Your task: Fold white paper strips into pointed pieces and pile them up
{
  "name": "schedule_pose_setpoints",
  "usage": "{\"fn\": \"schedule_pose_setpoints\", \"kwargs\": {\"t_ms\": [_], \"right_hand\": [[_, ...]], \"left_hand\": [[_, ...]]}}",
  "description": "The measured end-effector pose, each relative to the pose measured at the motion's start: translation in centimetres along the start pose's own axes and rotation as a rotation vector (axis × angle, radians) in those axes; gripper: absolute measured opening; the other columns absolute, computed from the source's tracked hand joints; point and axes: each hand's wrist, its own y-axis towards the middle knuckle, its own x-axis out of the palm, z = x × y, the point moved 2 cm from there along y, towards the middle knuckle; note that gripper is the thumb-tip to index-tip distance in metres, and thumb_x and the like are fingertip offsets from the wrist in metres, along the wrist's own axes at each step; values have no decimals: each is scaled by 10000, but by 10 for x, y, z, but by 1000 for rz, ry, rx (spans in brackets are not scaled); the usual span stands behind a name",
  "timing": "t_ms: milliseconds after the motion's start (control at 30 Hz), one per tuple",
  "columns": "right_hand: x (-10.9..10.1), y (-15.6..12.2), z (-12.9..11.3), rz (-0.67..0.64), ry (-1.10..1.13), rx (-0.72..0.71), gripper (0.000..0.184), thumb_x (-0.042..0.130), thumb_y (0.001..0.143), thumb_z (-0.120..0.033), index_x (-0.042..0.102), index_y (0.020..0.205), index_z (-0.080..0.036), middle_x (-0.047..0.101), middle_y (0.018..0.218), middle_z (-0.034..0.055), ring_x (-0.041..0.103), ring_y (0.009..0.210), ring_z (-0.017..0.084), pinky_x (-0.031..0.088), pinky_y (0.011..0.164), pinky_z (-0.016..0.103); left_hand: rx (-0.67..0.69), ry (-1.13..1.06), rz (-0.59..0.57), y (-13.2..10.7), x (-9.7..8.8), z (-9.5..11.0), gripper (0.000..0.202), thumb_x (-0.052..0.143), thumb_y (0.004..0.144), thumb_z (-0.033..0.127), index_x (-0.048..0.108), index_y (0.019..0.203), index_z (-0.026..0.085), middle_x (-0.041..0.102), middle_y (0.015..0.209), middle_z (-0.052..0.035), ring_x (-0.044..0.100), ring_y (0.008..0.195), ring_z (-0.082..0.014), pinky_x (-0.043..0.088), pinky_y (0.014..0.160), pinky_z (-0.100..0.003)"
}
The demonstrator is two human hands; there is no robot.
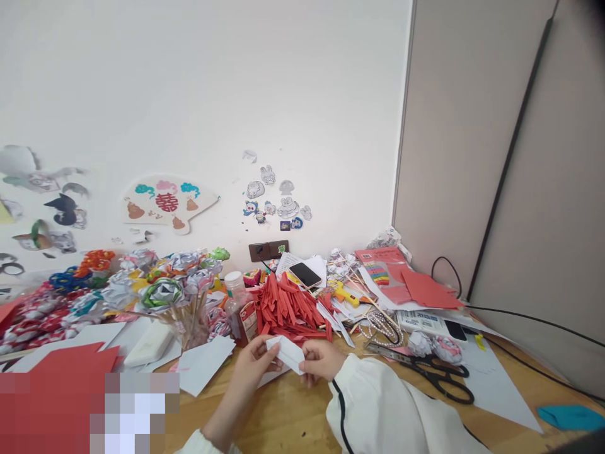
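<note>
A small folded piece of white paper (287, 354) is held up between both hands over the wooden table. My left hand (259, 360) pinches its left end between thumb and fingers. At its right end, my right hand (322, 362) grips the lower corner, fingers curled. Creases run along the paper's length. Just beyond the hands lies a heap of folded red paper strips (286, 306). Left of my left hand is a flat sheet of white paper (203, 366).
Black-handled scissors (437, 375) lie at right. Behind the red heap are a phone (305, 275) and a yellow glue gun (346, 294). Paper flowers on sticks (165, 293), a jar (234, 302) and a white case (149, 343) stand left. Red sheets (57, 384) lie front left.
</note>
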Motion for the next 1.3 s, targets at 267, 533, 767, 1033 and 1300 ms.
{"fn": "schedule_pose_setpoints", "kwargs": {"t_ms": [267, 533, 767, 1033, 1300], "right_hand": [[-10, 6, -1, 183, 51, -126, 347, 616, 559, -388, 446, 749, -153, 494, 508, -60, 486, 412, 78, 405, 415, 210], [-13, 8, 4, 212, 24, -126, 341, 630, 554, -361, 458, 769, -159, 538, 551, -41, 508, 449, 85, 417, 455, 218], [-27, 11, 14, 155, -24, -73, 362, 578, 599, -434, 506, 797, -140, 566, 541, -25, 471, 379, 64, 366, 404, 189], [-25, 6, 4, 65, 62, -105, 439, 591, 585, -424, 519, 898, -124, 575, 533, -16, 472, 356, 64, 344, 371, 178], [-19, -3, -20, 169, 72, -149, 409, 586, 577, -414, 558, 863, -122, 569, 502, -21, 463, 334, 58, 345, 349, 173]], "left_hand": [[-15, 42, 14, 1, -1, -13, 265, 639, 554, 357, 490, 611, 145, 592, 414, 14, 548, 392, -114, 451, 434, -215], [-64, -16, 21, 2, 3, -14, 270, 655, 541, 351, 490, 628, 156, 638, 469, -19, 590, 460, -132, 465, 488, -212], [39, 8, -7, -1, 5, -4, 311, 649, 544, 346, 527, 746, 144, 613, 499, 11, 575, 456, -127, 469, 493, -237], [-65, -28, -106, -6, 2, 2, 369, 672, 530, 298, 572, 835, 116, 599, 495, -8, 553, 440, -124, 439, 456, -231], [-76, -51, -80, -3, -1, 2, 291, 687, 500, 291, 597, 717, 121, 591, 477, -5, 546, 426, -125, 447, 470, -244]]}}
